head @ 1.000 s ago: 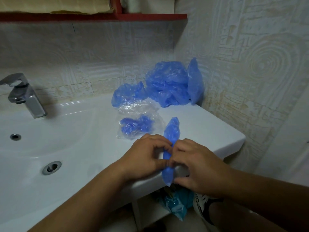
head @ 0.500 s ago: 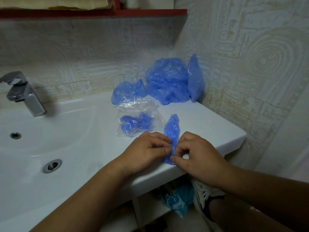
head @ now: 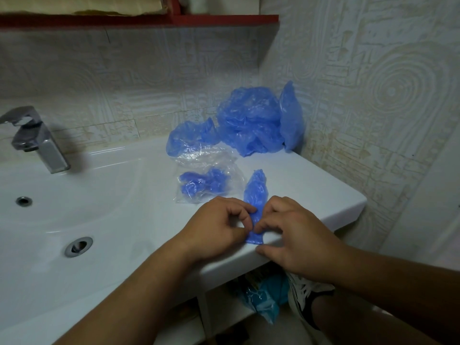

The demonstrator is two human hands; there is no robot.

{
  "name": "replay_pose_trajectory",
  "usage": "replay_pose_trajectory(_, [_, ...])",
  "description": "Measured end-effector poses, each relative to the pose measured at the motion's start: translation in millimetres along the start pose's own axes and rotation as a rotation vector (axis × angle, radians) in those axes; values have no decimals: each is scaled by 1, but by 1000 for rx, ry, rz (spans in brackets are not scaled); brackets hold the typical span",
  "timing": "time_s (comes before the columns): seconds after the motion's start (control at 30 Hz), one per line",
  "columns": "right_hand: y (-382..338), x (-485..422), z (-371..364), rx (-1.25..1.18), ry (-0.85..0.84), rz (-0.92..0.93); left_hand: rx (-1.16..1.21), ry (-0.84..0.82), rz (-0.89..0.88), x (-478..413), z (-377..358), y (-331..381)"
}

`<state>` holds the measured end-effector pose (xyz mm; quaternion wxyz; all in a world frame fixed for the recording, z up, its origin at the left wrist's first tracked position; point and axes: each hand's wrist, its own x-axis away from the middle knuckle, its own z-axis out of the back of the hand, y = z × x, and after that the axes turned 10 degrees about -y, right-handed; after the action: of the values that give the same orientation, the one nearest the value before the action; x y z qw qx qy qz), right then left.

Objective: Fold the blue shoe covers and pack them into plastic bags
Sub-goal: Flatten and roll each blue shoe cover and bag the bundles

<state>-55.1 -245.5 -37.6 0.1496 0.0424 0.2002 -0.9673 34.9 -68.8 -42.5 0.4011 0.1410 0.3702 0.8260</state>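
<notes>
A narrow, folded blue shoe cover (head: 257,192) lies lengthwise on the white sink ledge (head: 323,195). My left hand (head: 219,227) and my right hand (head: 296,232) pinch its near end from either side, fingertips pressed on the plastic. Just behind my left hand lies a clear plastic bag (head: 206,183) with crumpled blue covers inside. Farther back, a loose pile of blue shoe covers (head: 249,120) rests against the wall corner, and one more cover (head: 184,140) lies to its left.
The sink basin (head: 74,207) with its drain (head: 78,246) fills the left side, with a chrome tap (head: 37,140) at the back. A red shelf (head: 139,19) hangs overhead. Below the ledge sit a blue bag (head: 263,297) and a shoe (head: 303,292).
The shoe cover's near end hung over the ledge's front edge; now it lies wholly on the ledge. Both hands moved slightly away from me and still pinch it.
</notes>
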Motion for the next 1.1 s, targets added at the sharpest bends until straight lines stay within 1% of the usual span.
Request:
replay_pose_trajectory(0.07, [0,0,0,-8,-11,-9,39,-6,20,1,1,2])
replay_pose_trajectory(0.17, [1,-1,-1,-81,9,-21,73,-31,-2,2,4,4])
replay_pose_trajectory(0.27, [2,-3,-1,-118,35,-53,-17,-60,-7,5,4,5])
replay_pose_trajectory(0.37, [0,-6,-1,-184,20,-90,-35,-52,-23,5,4,3])
replay_pose_trajectory(0.5, [1,-10,-1,-255,22,-165,42,-27,-26,2,3,0])
replay_pose_trajectory(0.6, [2,-13,-2,-222,61,-201,57,-1,-6,1,-1,0])
replay_pose_trajectory(0.7, [1,-15,-2,-183,91,-223,22,68,10,1,-2,-1])
replay_pose_trajectory(0.87, [-1,-15,-2,-141,143,-188,-32,116,8,-2,-5,1])
replay_pose_trajectory(1.0, [4,-8,1,-102,90,-82,-54,103,21,-2,-6,2])
replay_pose_trajectory(1.1, [7,-5,3,-51,21,-79,-48,100,23,-2,-6,0])
